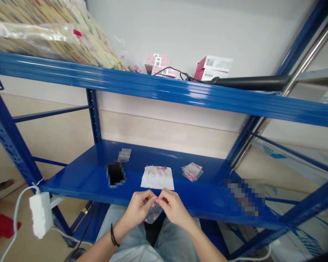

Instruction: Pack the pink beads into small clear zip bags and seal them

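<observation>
Blue steel shelving (pixel 164 87) filled the view, with a wall behind it. On top of the upper shelf sat a large plastic-wrapped package (pixel 43 32), cut off by the frame, along with pink boxes (pixel 156 63), a red-and-white box (pixel 213 67), a black cable (pixel 180 72) and a black tube (pixel 248 83). A white foam block (pixel 41 214) hung at the left upright, and a red cloth (pixel 0 226) lay on the floor, cut off at the edge.

The lower shelf (pixel 164 156) held a white sheet (pixel 157 178) with pink beads (pixel 160 169) along its top edge, a stack of small bags (pixel 191 171) and a single bag (pixel 124 154). Two pixelated objects (pixel 116 174) (pixel 244 196) could not be made out.

The left hand (pixel 138 208), with a black cord bracelet (pixel 114 235) at its wrist, and the right hand (pixel 175 207) were over the knees, just in front of the shelf. A small clear bag (pixel 153 214) hung below them. The fingers (pixel 153 199) of both hands were together, pinching its top edge, which they partly hid.
</observation>
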